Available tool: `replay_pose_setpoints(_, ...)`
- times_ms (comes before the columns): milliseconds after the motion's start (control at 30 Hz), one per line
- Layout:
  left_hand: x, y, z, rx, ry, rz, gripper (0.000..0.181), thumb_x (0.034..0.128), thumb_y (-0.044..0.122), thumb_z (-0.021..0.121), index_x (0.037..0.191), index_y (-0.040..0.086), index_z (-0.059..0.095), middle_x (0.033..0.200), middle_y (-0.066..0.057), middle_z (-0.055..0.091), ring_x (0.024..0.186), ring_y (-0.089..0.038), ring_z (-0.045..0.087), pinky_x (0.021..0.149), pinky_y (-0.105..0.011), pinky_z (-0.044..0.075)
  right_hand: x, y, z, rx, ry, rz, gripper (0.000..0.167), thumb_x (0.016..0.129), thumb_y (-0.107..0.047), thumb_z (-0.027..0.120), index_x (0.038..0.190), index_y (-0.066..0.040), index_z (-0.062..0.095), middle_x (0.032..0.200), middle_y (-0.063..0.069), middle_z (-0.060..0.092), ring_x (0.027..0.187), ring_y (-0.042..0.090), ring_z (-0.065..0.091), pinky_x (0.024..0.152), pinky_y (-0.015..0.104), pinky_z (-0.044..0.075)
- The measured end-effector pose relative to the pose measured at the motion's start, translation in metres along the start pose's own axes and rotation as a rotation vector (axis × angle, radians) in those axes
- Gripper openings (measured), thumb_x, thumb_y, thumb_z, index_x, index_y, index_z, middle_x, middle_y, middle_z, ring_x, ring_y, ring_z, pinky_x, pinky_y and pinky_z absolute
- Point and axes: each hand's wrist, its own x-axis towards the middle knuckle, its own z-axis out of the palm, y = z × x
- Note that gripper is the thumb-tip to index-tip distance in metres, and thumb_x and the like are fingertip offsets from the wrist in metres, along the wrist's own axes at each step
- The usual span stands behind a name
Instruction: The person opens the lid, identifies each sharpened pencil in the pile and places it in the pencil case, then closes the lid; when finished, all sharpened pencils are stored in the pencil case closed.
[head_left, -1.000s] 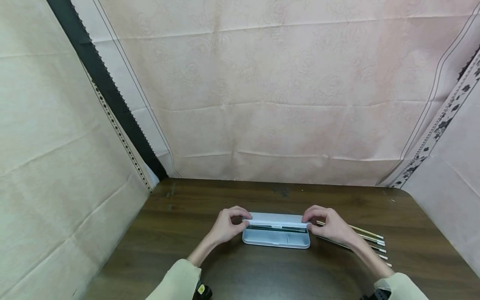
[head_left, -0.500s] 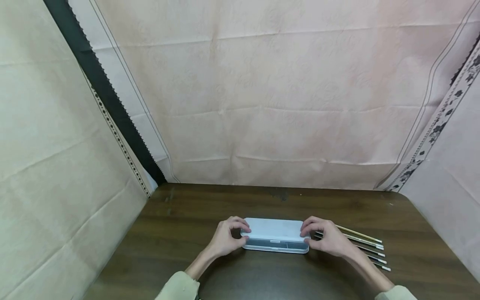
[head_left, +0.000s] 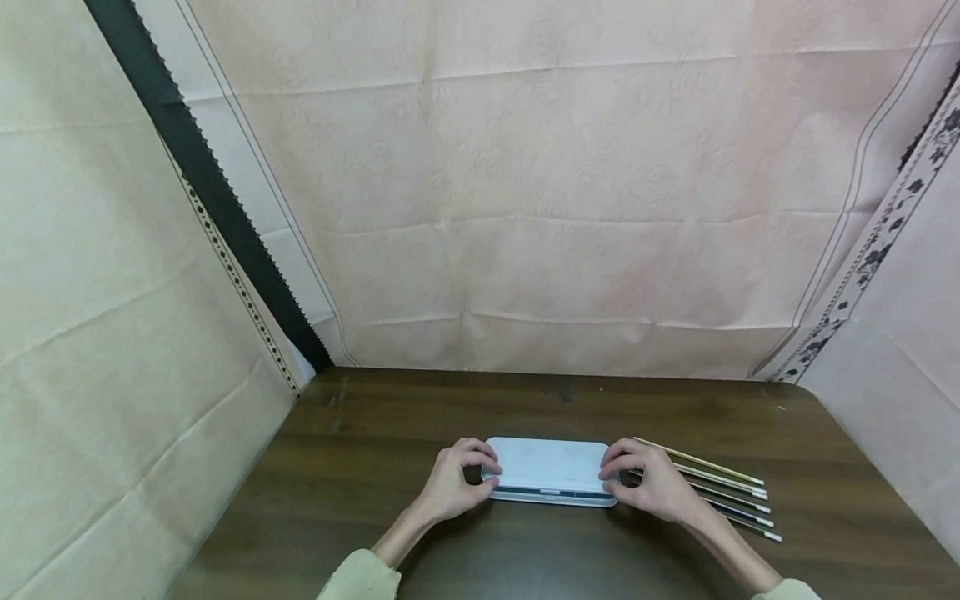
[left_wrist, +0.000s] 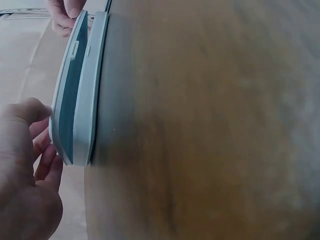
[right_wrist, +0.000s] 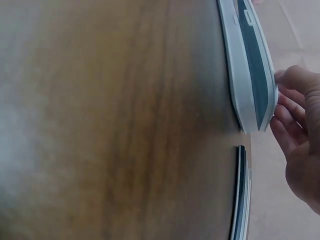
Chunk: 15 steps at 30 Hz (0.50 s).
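Note:
A pale blue pencil case (head_left: 551, 463) lies on the table in the head view, its lid tilted down over the base. A narrow gap shows along the front side, with a small latch (left_wrist: 74, 50) on the lid edge in the left wrist view. At the left end of the lid, my left hand (head_left: 459, 477) grips the edge between thumb and fingers. My right hand (head_left: 651, 481) grips the lid's opposite end the same way. Whatever lies inside the case is hidden. Several pencils (head_left: 731, 481) with pale ends lie just right of the case, partly behind the right hand.
The brown wooden table (head_left: 375, 442) extends on all sides of the case. Pale patterned cloth (head_left: 525, 208) hangs behind its far edge and along both sides. In the right wrist view the pencils (right_wrist: 241, 200) lie close to the case's right end.
Both hands have swung the lid forward and down, from standing nearly upright to almost meeting the base. The case's inside has gone from view. The pencils lie where they were.

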Motion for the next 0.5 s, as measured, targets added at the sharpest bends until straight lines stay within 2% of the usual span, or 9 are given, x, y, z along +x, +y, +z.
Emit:
replay_pose_setpoints(167,0.0007,-0.0011,0.0004,0.035,0.0,0.042,0.013,0.0785,0.003,0.081,0.086,0.014,0.079,0.1,0.007,0.065,0.099,-0.014,0.058,0.087,-0.037,0.048,-0.0004,0.0012,0.0033,-0.015,0.024,-0.024,0.029,0.072,0.006,0.084,0.083,-0.02,0.077,0.096,-0.004,0.065,0.085,0.012,0.06,0.068,0.033,0.051)
replay_pose_setpoints(333,0.0014,-0.0013,0.0014,0.055,-0.034,0.031,0.012,0.08,0.004,0.082,0.085,0.014,0.079,0.099,0.008,0.064,0.099,-0.014,0.057,0.087,-0.038,0.048,-0.0009,0.0033,0.0049,-0.036,0.033,-0.053,0.029,0.07,0.007,0.084,0.082,-0.019,0.077,0.094,-0.005,0.065,0.086,0.012,0.06,0.074,0.019,0.046)
replay_pose_setpoints(500,0.0022,-0.0021,0.0024,0.056,-0.052,0.019,0.011,0.0809,0.005,0.081,0.081,0.015,0.078,0.099,0.007,0.064,0.099,-0.014,0.057,0.088,-0.039,0.047,-0.0008,0.0028,0.0051,-0.034,0.043,-0.069,0.028,0.069,0.006,0.086,0.079,-0.018,0.077,0.093,-0.003,0.066,0.085,0.013,0.06,0.075,0.016,0.044)
